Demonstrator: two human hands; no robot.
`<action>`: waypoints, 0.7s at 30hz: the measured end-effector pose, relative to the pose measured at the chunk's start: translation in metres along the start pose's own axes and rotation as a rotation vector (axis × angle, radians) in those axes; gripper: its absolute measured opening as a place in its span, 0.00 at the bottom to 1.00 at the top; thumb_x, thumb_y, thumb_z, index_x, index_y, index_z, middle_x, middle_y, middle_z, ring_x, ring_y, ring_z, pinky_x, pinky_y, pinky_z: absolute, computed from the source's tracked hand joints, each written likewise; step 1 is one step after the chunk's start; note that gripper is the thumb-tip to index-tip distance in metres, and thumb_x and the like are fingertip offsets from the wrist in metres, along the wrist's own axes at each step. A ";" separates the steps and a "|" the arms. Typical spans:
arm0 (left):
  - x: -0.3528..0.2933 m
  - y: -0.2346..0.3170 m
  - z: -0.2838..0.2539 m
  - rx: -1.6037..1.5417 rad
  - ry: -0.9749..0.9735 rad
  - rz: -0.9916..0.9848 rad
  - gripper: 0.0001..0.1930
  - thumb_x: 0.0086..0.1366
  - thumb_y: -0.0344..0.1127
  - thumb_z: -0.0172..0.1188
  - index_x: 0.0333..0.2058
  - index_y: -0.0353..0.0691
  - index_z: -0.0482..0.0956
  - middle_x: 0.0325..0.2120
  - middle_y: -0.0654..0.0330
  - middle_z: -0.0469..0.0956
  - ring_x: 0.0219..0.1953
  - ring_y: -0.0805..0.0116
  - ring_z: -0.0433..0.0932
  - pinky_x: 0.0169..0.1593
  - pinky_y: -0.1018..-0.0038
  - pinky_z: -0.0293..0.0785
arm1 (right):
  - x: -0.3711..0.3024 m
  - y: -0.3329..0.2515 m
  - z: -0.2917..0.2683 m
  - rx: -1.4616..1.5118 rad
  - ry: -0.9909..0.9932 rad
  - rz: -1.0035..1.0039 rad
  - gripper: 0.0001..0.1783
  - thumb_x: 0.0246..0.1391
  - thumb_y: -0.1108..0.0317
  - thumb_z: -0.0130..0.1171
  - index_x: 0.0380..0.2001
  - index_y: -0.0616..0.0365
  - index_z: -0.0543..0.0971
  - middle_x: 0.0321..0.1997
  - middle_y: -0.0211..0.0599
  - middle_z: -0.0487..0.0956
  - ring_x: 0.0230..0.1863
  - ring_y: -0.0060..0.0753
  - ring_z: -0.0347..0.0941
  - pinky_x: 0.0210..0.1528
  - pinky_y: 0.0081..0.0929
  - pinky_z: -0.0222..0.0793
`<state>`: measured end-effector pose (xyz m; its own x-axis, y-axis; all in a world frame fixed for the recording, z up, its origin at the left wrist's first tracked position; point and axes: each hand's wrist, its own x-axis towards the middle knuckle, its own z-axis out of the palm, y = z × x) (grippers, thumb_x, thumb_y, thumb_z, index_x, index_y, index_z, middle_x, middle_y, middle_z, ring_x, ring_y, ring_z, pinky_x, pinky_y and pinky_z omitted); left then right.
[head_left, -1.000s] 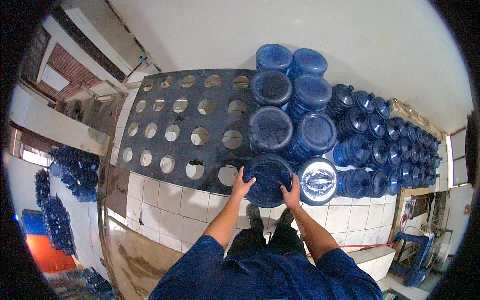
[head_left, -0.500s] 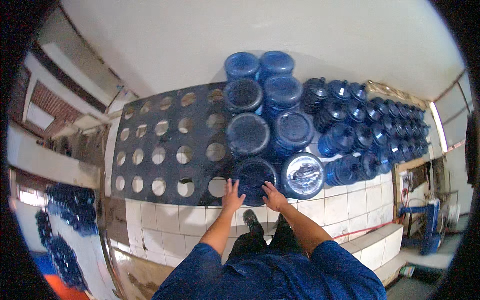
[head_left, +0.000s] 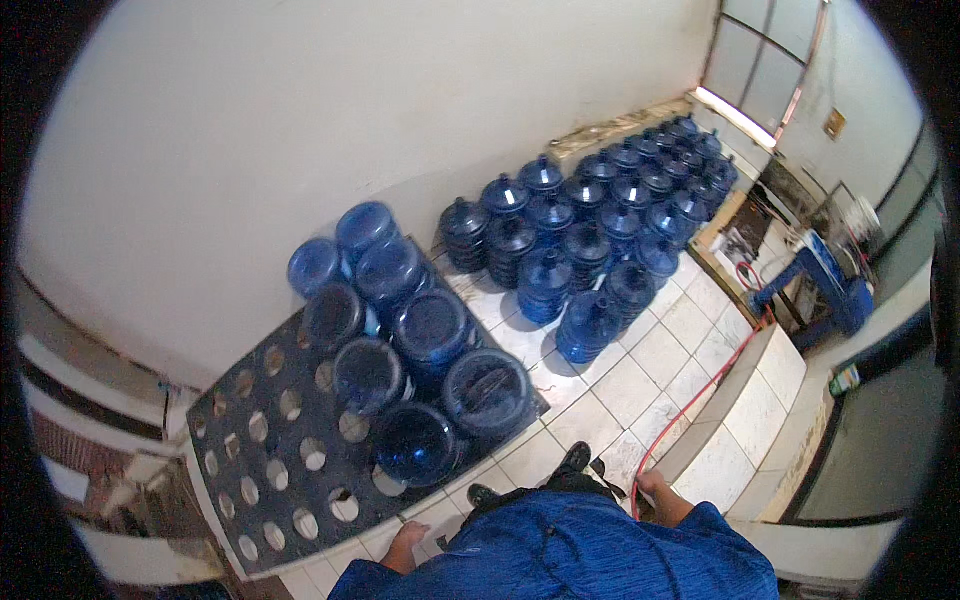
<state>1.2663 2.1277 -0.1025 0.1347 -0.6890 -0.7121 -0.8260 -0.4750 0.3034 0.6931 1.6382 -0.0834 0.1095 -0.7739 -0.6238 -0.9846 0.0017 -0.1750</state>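
Currently, L hand (head_left: pixel 405 545) is seen let go, held low off the near edge of the black rack (head_left: pixel 310 487); R hand (head_left: pixel 652 485) is held low at R by the red hose (head_left: pixel 718 376), fingers partly hidden, so whether hose is gripped can't be told. Dark blue jug (head_left: pixel 415 445) is set upside-down at rack's near end, L of another inverted jug (head_left: pixel 487 392), w/ more inverted jugs (head_left: pixel 388 268) lined up farther off. Rack holes are left unfilled to L. Room for moving is given by tiled floor (head_left: pixel 590 425) btwn rack's R edge & upright jugs (head_left: pixel 545 285), far R; it's bounded near R by tiled ledge (head_left: pixel 765 380). Vs. 0.5 s ago: both hands withdrawn from jug, view swung R, jug's spot on rack unchanged.
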 end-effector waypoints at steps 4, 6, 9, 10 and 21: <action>0.070 0.034 -0.102 -0.402 -0.221 -0.107 0.24 0.69 0.55 0.60 0.54 0.43 0.84 0.53 0.49 0.82 0.55 0.53 0.79 0.58 0.58 0.73 | -0.041 0.090 0.004 0.128 -0.081 -0.180 0.28 0.57 0.41 0.58 0.37 0.57 0.87 0.37 0.55 0.86 0.41 0.55 0.84 0.43 0.44 0.79; 0.106 0.141 -0.203 -0.453 -0.342 -0.262 0.26 0.70 0.55 0.60 0.55 0.41 0.82 0.54 0.52 0.81 0.54 0.55 0.79 0.58 0.59 0.73 | -0.038 0.129 0.024 0.212 -0.107 0.133 0.26 0.57 0.41 0.57 0.41 0.51 0.88 0.39 0.53 0.86 0.42 0.52 0.85 0.41 0.41 0.80; 0.156 0.209 -0.257 -0.506 -0.357 -0.197 0.30 0.70 0.59 0.60 0.56 0.38 0.81 0.54 0.54 0.81 0.54 0.58 0.78 0.57 0.61 0.74 | -0.018 0.148 0.063 0.165 -0.103 -0.092 0.23 0.51 0.44 0.66 0.42 0.48 0.82 0.36 0.45 0.84 0.39 0.49 0.84 0.38 0.45 0.78; 0.186 0.236 -0.272 -0.509 -0.351 -0.091 0.32 0.70 0.61 0.60 0.56 0.36 0.80 0.54 0.54 0.80 0.54 0.59 0.78 0.57 0.62 0.74 | -0.007 0.157 0.073 0.043 -0.066 -0.288 0.24 0.48 0.45 0.70 0.42 0.48 0.80 0.34 0.41 0.84 0.37 0.47 0.83 0.37 0.48 0.78; 0.384 0.533 -0.418 -0.309 -0.008 0.416 0.33 0.68 0.56 0.64 0.60 0.34 0.75 0.49 0.47 0.83 0.52 0.56 0.81 0.57 0.65 0.75 | 0.134 0.131 -0.148 1.180 -0.008 0.426 0.22 0.62 0.53 0.61 0.50 0.58 0.81 0.41 0.43 0.83 0.36 0.41 0.81 0.28 0.38 0.74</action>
<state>1.1065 1.3810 0.0500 -0.1757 -0.8506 -0.4956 -0.6082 -0.3020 0.7341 0.5590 1.4414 -0.0770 -0.1822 -0.5685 -0.8023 -0.2198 0.8188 -0.5303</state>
